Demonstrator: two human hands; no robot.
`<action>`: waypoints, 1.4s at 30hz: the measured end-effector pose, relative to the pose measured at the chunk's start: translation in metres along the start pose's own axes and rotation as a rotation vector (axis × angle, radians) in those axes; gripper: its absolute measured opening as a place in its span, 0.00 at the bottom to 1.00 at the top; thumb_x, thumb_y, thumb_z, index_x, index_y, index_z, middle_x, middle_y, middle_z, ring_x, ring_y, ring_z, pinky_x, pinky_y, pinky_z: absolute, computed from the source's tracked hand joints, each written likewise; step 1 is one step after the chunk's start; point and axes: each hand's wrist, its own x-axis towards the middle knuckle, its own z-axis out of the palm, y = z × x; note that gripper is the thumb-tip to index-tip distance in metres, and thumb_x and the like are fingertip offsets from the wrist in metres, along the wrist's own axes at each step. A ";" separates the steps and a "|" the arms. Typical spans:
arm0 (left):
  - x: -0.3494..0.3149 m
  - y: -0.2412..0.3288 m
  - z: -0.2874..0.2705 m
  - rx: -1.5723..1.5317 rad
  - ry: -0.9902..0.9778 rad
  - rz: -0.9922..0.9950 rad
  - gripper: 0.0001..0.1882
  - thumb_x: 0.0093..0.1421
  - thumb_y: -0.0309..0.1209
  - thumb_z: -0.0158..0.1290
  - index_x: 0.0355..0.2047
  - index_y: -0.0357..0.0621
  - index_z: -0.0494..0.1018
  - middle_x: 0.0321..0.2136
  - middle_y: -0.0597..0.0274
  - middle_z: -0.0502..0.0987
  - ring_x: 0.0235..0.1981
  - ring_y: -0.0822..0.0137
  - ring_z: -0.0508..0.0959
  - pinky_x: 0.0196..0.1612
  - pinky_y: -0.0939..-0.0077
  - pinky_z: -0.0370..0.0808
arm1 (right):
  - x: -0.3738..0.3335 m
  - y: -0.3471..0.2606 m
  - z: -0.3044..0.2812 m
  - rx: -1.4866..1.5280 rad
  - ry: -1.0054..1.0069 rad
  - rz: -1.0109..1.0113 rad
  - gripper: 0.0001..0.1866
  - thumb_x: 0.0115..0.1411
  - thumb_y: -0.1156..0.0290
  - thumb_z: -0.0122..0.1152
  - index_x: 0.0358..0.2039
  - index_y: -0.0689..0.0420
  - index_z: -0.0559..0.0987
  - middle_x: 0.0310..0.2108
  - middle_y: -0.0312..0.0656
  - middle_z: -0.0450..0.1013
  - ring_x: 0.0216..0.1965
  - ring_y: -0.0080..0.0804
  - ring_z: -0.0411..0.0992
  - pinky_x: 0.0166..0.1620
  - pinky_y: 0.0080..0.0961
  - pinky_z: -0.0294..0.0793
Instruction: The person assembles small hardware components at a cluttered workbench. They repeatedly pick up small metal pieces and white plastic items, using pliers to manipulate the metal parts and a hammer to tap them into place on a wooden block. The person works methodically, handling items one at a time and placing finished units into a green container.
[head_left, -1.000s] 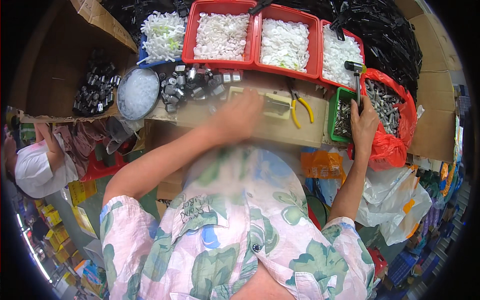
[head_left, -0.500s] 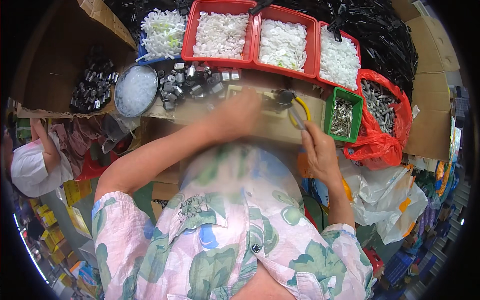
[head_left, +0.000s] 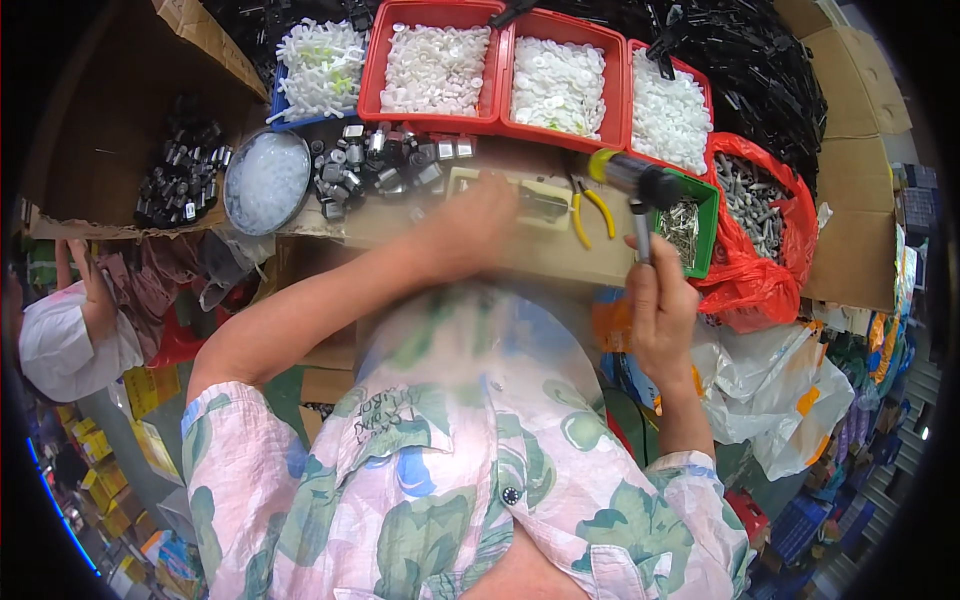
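Dark letters [head_left: 378,432] mark the shirt pocket [head_left: 428,436], the right hand [head_left: 662,310] grips a hammer [head_left: 632,178] with one yellow end and one black end near the green tray [head_left: 707,232], and the left hand [head_left: 475,228] is a blur by the cream block [head_left: 548,189], so I can't tell if it holds anything.

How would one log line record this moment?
Left hand: blurred, at cream rectangular block | right hand: gripping yellow-and-black-headed metal hammer | nearby: yellow-handled metal pliers, green rectangular plastic tray

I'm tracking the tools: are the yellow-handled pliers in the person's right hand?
No, the right hand holds a hammer, while the yellow-handled pliers lie on the work surface.
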 end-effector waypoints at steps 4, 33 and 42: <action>0.002 0.000 -0.003 -0.004 -0.014 -0.004 0.24 0.55 0.33 0.59 0.44 0.20 0.74 0.44 0.38 0.75 0.45 0.49 0.77 0.47 0.68 0.78 | 0.009 0.028 0.016 -0.189 -0.177 -0.002 0.11 0.70 0.70 0.49 0.49 0.61 0.72 0.25 0.61 0.71 0.30 0.64 0.72 0.31 0.51 0.67; -0.006 0.053 0.003 -0.226 0.111 -0.368 0.27 0.56 0.31 0.60 0.51 0.23 0.72 0.51 0.40 0.73 0.55 0.46 0.73 0.54 0.64 0.75 | 0.038 -0.012 0.023 0.039 0.110 -0.449 0.13 0.67 0.71 0.54 0.50 0.60 0.72 0.30 0.62 0.74 0.33 0.62 0.74 0.33 0.52 0.70; -0.009 0.058 0.011 -0.247 0.140 -0.382 0.25 0.54 0.29 0.61 0.49 0.23 0.73 0.52 0.40 0.71 0.55 0.46 0.73 0.56 0.63 0.75 | 0.052 0.001 0.038 -0.118 -0.105 -0.329 0.12 0.67 0.69 0.53 0.50 0.58 0.73 0.29 0.60 0.74 0.32 0.61 0.74 0.32 0.51 0.71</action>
